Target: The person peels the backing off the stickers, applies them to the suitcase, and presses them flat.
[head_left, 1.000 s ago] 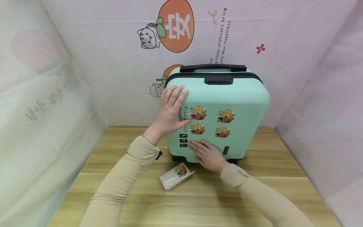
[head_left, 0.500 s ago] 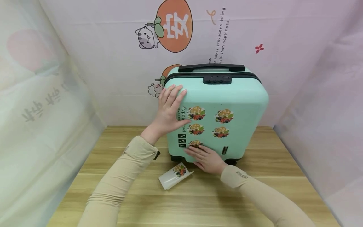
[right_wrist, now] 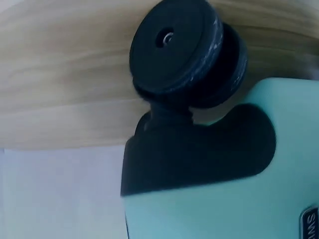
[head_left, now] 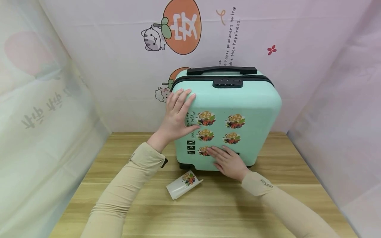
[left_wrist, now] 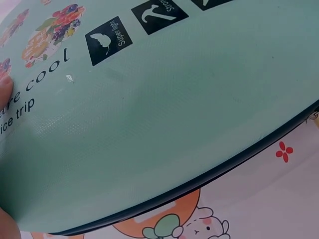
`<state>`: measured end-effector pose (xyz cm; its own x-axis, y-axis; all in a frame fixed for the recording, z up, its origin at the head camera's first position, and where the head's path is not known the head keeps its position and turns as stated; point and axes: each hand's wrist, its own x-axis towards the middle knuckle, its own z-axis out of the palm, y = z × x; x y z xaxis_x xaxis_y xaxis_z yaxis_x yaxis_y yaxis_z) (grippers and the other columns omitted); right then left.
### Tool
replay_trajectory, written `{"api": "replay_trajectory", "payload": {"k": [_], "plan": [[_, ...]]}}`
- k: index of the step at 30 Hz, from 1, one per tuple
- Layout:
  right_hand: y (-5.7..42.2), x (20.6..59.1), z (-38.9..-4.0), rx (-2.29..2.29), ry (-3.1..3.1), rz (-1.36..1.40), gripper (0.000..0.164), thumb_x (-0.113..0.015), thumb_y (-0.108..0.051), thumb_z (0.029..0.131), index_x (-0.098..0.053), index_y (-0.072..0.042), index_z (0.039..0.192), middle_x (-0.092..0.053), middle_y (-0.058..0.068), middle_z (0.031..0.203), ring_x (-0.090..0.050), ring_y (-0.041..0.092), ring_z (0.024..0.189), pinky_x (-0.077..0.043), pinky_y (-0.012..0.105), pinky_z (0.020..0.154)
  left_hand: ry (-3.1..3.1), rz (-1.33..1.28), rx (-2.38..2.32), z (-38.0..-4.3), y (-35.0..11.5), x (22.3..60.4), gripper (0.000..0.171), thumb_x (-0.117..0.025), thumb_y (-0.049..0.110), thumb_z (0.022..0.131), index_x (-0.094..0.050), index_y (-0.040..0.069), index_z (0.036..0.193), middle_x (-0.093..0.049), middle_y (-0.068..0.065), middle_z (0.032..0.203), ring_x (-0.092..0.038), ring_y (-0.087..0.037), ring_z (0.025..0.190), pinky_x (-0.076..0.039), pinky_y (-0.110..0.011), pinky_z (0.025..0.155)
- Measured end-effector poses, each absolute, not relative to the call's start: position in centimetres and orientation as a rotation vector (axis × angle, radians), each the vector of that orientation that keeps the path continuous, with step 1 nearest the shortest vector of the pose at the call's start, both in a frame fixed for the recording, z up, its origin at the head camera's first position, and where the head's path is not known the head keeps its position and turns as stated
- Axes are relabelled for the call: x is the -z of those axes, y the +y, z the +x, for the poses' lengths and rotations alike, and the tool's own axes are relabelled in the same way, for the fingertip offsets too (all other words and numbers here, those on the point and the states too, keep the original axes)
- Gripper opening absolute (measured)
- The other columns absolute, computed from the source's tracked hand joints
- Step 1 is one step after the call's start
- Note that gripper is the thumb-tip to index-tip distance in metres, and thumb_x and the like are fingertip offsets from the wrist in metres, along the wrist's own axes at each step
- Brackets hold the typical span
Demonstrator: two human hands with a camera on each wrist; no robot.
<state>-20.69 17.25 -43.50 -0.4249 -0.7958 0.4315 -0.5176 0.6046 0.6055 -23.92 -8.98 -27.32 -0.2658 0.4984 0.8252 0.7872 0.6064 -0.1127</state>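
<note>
A mint green suitcase (head_left: 238, 102) stands upright on the wooden table, its black handle (head_left: 221, 70) on top. My left hand (head_left: 178, 115) rests with spread fingers on its upper left side; in the left wrist view only bits of a finger (left_wrist: 5, 92) show. Fruit-patterned round stickers sit on the front in two columns. At the lowest sticker of the left column (head_left: 203, 151), my right hand (head_left: 229, 162) touches the surface with straight fingers, covering part of that sticker. The right wrist view shows a black wheel (right_wrist: 174, 47) and corner of the suitcase, no fingers.
A curled white backing sheet (head_left: 183, 185) bearing one fruit sticker lies on the wooden table (head_left: 184, 218) in front of the suitcase. Printed cloth (head_left: 119, 66) hangs behind and on both sides, close to the suitcase's back.
My right hand first slid down over the lowest left sticker, then moved up and right, uncovering part of it. My left hand stays on the suitcase. The view shifted slightly.
</note>
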Motion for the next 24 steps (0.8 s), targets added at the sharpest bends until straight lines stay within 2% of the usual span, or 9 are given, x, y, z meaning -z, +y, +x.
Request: {"api": "replay_trajectory", "payload": {"k": [5, 8, 11, 15, 17, 19, 21, 24], "plan": [[16.9, 44.0, -20.5, 0.477, -2.142, 1.11, 0.063, -0.019, -0.044, 0.103, 0.009, -0.013, 0.15, 0.015, -0.003, 0.157, 0.013, 0.012, 0.145, -0.004, 0.032, 0.12, -1.944, -1.013, 0.393, -23.7, -9.0, 27.1, 0.101, -0.087, 0.04, 0.062, -0.037, -0.001, 0.139, -0.035, -0.02, 0.145, -0.025, -0.038, 0.136, -0.016, -0.059, 0.112], [16.7, 44.3, -20.5, 0.526, -2.142, 1.141, 0.064, -0.019, -0.044, 0.103, 0.011, -0.014, 0.15, 0.016, -0.003, 0.156, 0.013, 0.012, 0.144, -0.006, 0.032, 0.12, -1.952, -1.015, 0.39, -23.7, -9.0, 27.1, 0.1, -0.087, 0.04, 0.063, -0.037, -0.001, 0.139, -0.035, -0.02, 0.145, -0.025, -0.038, 0.136, -0.015, -0.058, 0.113], [16.8, 44.6, -20.3, 0.6, -2.148, 1.148, 0.06, -0.01, -0.042, 0.103, 0.013, -0.012, 0.15, 0.016, -0.001, 0.156, 0.013, 0.013, 0.144, -0.007, 0.032, 0.12, -1.953, -1.02, 0.398, -23.7, -8.9, 27.2, 0.099, -0.086, 0.04, 0.064, -0.037, -0.002, 0.139, -0.035, -0.021, 0.144, -0.025, -0.038, 0.136, -0.014, -0.058, 0.113], [17.2, 45.1, -19.9, 0.648, -2.18, 1.189, 0.056, 0.006, -0.038, 0.1, 0.015, -0.012, 0.149, 0.019, 0.0, 0.154, 0.016, 0.013, 0.143, 0.0, 0.032, 0.12, -1.947, -1.016, 0.412, -23.7, -8.9, 27.2, 0.101, -0.087, 0.04, 0.062, -0.037, -0.001, 0.139, -0.035, -0.02, 0.144, -0.025, -0.038, 0.136, -0.014, -0.059, 0.113], [17.3, 45.1, -19.9, 0.648, -2.18, 1.213, 0.056, 0.007, -0.038, 0.1, 0.015, -0.012, 0.149, 0.02, 0.0, 0.155, 0.016, 0.014, 0.143, 0.002, 0.033, 0.12, -1.948, -1.011, 0.406, -23.8, -8.9, 27.1, 0.101, -0.087, 0.04, 0.062, -0.037, -0.001, 0.139, -0.035, -0.02, 0.145, -0.025, -0.038, 0.136, -0.015, -0.059, 0.113], [17.2, 44.8, -19.9, 0.625, -2.167, 1.22, 0.057, 0.0, -0.039, 0.101, 0.014, -0.011, 0.149, 0.019, 0.001, 0.155, 0.015, 0.014, 0.144, 0.0, 0.033, 0.12, -1.953, -1.008, 0.396, -23.8, -8.9, 27.0, 0.101, -0.087, 0.041, 0.062, -0.037, -0.001, 0.139, -0.034, -0.02, 0.145, -0.025, -0.038, 0.136, -0.015, -0.059, 0.113], [16.9, 44.3, -20.0, 0.613, -2.148, 1.195, 0.064, -0.016, -0.043, 0.103, 0.012, -0.01, 0.15, 0.017, 0.002, 0.156, 0.013, 0.015, 0.145, -0.004, 0.034, 0.12, -1.956, -1.009, 0.39, -23.7, -8.9, 27.0, 0.101, -0.087, 0.041, 0.062, -0.036, -0.001, 0.14, -0.034, -0.02, 0.145, -0.025, -0.038, 0.136, -0.015, -0.059, 0.113], [16.5, 43.6, -20.1, 0.621, -2.138, 1.148, 0.083, -0.04, -0.047, 0.097, 0.011, -0.008, 0.149, 0.015, 0.003, 0.156, 0.012, 0.017, 0.145, -0.009, 0.034, 0.12, -1.958, -1.009, 0.385, -23.7, -8.9, 27.0, 0.101, -0.086, 0.041, 0.063, -0.036, -0.001, 0.14, -0.034, -0.02, 0.145, -0.025, -0.038, 0.136, -0.015, -0.058, 0.113]]}}
